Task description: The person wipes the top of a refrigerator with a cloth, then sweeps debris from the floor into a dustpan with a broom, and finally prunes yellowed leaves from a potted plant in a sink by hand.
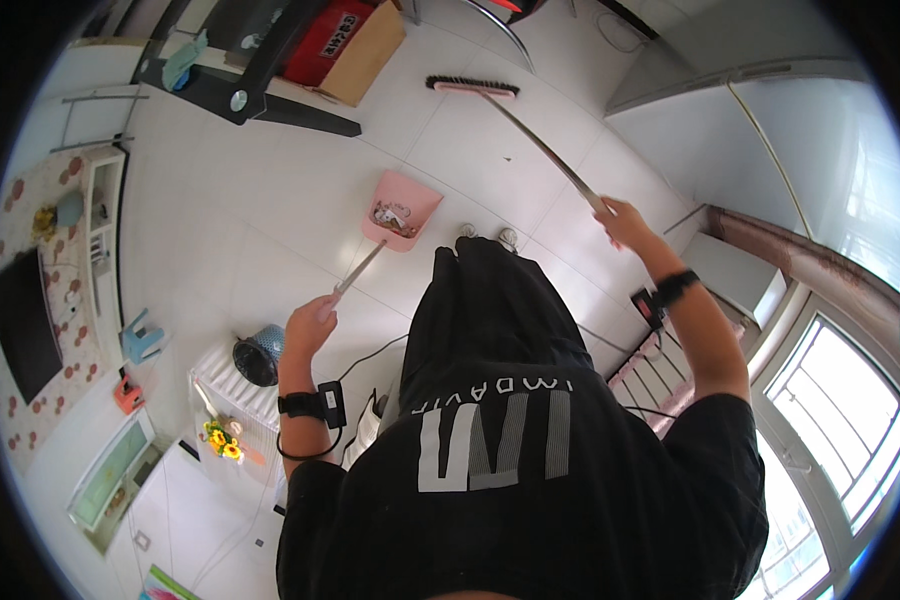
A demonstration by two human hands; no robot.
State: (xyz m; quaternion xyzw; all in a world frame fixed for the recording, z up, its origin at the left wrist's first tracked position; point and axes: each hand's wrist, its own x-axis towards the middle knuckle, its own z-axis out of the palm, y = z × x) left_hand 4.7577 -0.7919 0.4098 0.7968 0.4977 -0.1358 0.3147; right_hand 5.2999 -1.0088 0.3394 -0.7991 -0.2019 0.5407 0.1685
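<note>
My left hand is closed around the handle of a pink long-handled dustpan. Its pan rests on the pale tiled floor ahead of my feet, with a small heap of debris inside. In my right hand is the long handle of a broom, gripped near its upper end. The pink broom head with dark bristles lies on the floor farther off, beyond the dustpan and to its right. A small dark scrap lies on the tiles between the broom head and my feet.
A red and brown cardboard box stands at the far left beside a black furniture leg. A large glossy grey cabinet is on the right. A dark blue basket and a blue stool stand to the left.
</note>
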